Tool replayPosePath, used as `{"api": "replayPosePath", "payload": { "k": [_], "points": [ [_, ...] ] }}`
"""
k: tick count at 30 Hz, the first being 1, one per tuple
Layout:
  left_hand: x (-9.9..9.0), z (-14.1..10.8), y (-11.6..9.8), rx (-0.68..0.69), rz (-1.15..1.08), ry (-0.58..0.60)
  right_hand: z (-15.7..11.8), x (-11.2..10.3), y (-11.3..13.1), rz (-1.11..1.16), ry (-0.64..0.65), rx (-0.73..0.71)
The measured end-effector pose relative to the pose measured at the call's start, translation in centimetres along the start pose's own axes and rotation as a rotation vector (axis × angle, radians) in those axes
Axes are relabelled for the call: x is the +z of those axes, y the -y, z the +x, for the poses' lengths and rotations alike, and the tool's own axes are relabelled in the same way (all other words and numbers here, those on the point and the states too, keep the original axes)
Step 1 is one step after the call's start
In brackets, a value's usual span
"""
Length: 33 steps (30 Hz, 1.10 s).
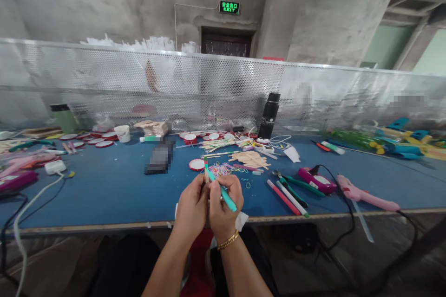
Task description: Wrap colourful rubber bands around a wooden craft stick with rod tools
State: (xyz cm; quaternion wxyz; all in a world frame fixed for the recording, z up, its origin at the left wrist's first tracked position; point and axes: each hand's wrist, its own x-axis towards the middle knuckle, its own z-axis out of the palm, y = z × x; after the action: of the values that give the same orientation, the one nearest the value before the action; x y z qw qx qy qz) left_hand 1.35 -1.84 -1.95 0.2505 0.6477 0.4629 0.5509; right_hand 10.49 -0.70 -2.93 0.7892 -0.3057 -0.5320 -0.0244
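My left hand (192,204) is closed round a narrow wooden stick (206,177), held upright near the table's front edge. The stick's top shows red and green colour. In my right hand (226,202) is a teal marker (228,200), gripped between the fingers and slanting up to the left. Its tip is at the coloured upper part of the stick. Both hands are close together, and the stick's lower end is hidden by the fingers. Just behind them lie a small red-rimmed white disc (197,164) and a pile of colourful small bands (223,170).
Wooden sticks (251,159) lie beyond the bands. At the right are two markers (284,197), green-handled pliers (296,190), a purple device (317,181) and a pink glue gun (365,195). A black bottle (269,116), paper cup (122,133) and dark phone (160,157) stand or lie farther back.
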Motion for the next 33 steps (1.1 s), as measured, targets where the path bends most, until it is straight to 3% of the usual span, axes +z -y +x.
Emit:
{"api": "replayPosePath", "payload": {
  "k": [11, 17, 26, 33],
  "points": [
    [0.02, -0.04, -0.28, 0.005, 0.04, -0.004, -0.04, 0.1, -0.03, -0.001, 0.01, 0.001],
    [0.05, 0.05, -0.27, 0.017, 0.059, -0.024, -0.32, 0.15, -0.38, -0.056, -0.074, 0.061],
    [0.07, -0.04, -0.34, -0.016, 0.011, -0.01, 0.02, 0.0, 0.16, -0.041, -0.014, 0.007],
    [0.03, 0.03, -0.3, 0.009, 0.065, -0.03, -0.21, 0.07, -0.13, -0.055, -0.022, 0.042]
  ]
}}
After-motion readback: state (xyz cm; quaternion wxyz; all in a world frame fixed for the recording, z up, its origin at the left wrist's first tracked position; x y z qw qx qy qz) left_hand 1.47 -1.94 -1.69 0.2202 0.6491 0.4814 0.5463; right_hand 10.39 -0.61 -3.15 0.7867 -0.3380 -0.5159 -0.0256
